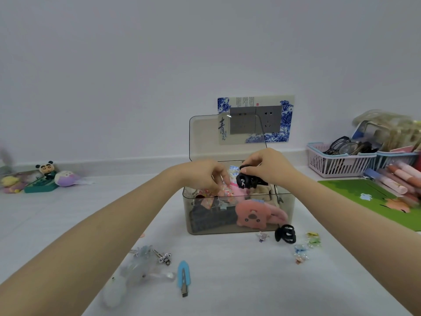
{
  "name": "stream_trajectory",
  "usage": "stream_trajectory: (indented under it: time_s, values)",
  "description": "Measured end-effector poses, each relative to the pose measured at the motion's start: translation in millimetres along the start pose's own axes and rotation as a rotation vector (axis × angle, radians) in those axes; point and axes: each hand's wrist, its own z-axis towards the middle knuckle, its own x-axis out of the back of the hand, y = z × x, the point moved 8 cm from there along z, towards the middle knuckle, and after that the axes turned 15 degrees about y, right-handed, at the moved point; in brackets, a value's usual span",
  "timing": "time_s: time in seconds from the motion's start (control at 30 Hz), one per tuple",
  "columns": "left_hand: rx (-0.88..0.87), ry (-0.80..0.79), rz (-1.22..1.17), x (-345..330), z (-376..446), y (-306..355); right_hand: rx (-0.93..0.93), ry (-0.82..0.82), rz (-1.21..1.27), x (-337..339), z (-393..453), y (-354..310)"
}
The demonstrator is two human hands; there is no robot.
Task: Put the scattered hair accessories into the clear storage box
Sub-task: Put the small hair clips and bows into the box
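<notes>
— Box (239,226)?
— Open on the bench (227,281), lid up, half full.
— Hands?
— Right hand (265,166) over the opening, fingers (248,172) pinching a black claw clip (245,181). Left hand (206,175) beside it, fingers curled onto a pink piece (227,190) inside.
— Step?
— Dropping in, probably. Next: second black clip (286,234), blue clip (183,278), small bows (304,248).

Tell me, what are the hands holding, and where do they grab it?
The right hand pinches a black claw clip by its top end, over the clear box. The left hand reaches into the box; what it holds cannot be told.
</notes>
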Motion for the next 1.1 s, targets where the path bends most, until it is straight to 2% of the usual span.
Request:
stream_trajectory:
  time_s: [0.2, 0.27, 0.43, 0.5, 0.6, 0.7, 0.8, 1.0, 1.1]
  values:
    - [0.015, -0.015, 0.012, -1, -4, -4, 0.075, -0.181, -0.138, -25, -6, -8]
    - [0.018, -0.002, 0.004, 0, -5, -5, 0.074, -0.197, -0.148, -26, -7, -7]
    - [0.006, 0.143, -0.029, 13, -13, -4, 0.073, -0.249, -0.086, -19, -14, -7]
    - [-0.021, 0.259, -0.042, 23, -23, 2, 0.100, -0.225, -0.083, -13, -18, -11]
    - [-0.080, 0.430, -0.054, 36, -48, 16, 0.139, -0.089, -0.125, 3, -24, -21]
    - [-0.123, 0.487, -0.015, 38, -80, 26, 0.219, 0.084, -0.114, 20, -45, -42]
    - [-0.097, 0.425, 0.009, 30, -113, 22, 0.313, 0.114, -0.015, 17, -82, -67]
    - [0.002, 0.159, 0.178, -7, -161, -18, 0.447, -0.213, 0.046, -38, -147, -97]
    - [0.049, 0.163, 0.181, -5, -173, -40, 0.408, -0.342, 0.008, -63, -160, -95]
